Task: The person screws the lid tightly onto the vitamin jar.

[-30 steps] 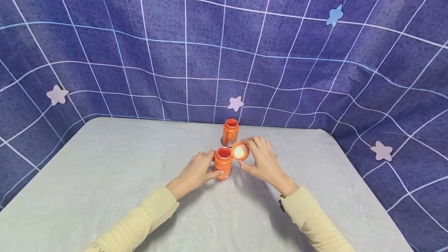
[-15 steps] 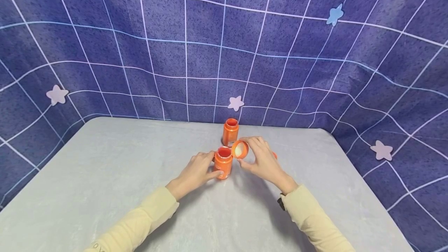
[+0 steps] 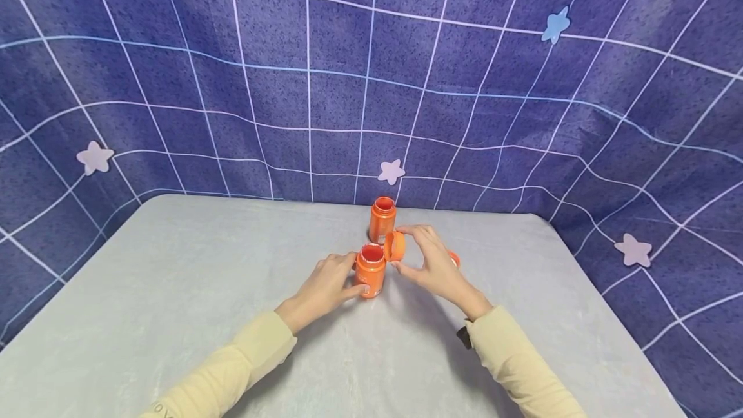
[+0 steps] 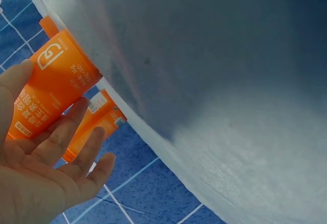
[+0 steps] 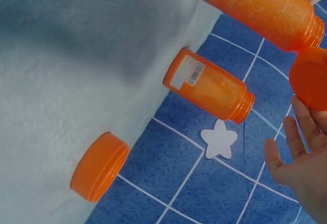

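My left hand (image 3: 325, 286) grips an orange bottle (image 3: 370, 278) that stands upright and uncapped on the table. In the left wrist view the thumb and fingers lie round its printed side (image 4: 56, 83). Just right of its mouth, my right hand (image 3: 434, 266) pinches an orange screw cap (image 3: 396, 246) between thumb and fingers. The cap is tilted on edge close to the bottle's rim, and its flat top shows in the right wrist view. Whether cap and rim touch is hard to tell.
A second uncapped orange bottle (image 3: 381, 223) stands behind the first. Another orange cap (image 5: 99, 166) lies on the grey table (image 3: 232, 244), partly hidden behind my right hand in the head view. A blue grid-patterned cloth (image 3: 348, 102) hangs behind the table.
The cap in my right hand has turned from showing its pale inside to nearly edge-on and shifted slightly left and up. The left hand and its bottle have stayed put.
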Motion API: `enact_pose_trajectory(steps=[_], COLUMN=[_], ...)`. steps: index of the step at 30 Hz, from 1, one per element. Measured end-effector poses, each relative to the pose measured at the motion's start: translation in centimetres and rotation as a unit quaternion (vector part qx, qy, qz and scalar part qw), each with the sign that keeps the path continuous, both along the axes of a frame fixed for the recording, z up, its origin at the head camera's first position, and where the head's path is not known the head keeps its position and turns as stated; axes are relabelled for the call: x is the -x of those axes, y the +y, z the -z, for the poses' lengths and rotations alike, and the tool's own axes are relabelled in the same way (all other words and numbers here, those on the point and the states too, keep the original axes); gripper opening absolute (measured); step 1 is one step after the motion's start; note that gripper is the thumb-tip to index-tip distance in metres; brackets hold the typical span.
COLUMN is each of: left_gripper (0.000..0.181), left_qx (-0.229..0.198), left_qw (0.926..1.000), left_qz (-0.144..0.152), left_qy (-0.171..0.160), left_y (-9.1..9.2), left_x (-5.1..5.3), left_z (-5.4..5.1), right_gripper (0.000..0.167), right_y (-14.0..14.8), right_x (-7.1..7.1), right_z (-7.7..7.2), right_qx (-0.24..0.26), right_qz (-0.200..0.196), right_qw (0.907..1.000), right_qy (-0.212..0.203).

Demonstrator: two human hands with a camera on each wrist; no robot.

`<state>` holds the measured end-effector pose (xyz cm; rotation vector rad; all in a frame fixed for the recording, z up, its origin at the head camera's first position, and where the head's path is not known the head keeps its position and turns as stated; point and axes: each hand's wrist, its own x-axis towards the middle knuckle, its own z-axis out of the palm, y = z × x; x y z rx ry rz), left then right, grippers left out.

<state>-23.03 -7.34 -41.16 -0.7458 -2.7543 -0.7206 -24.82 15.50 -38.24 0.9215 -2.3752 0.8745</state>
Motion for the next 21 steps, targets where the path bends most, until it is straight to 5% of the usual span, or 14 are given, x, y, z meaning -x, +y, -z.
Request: enact_pose_trajectory(steps=[21], left_gripper=[0.049], left_qx=[-0.003], left_qw=[1.0000], left_qz=[0.000], left_qy=[0.005], left_y=[0.01], left_x=[0.06], left_z=[0.17], right_gripper=[0.056], right_y=[-0.65], right_x=[0.02], right_z=[-0.28], right_qx=[0.015], right_qz=[-0.026], right_qw=[0.9989], right_qy=[-0.036])
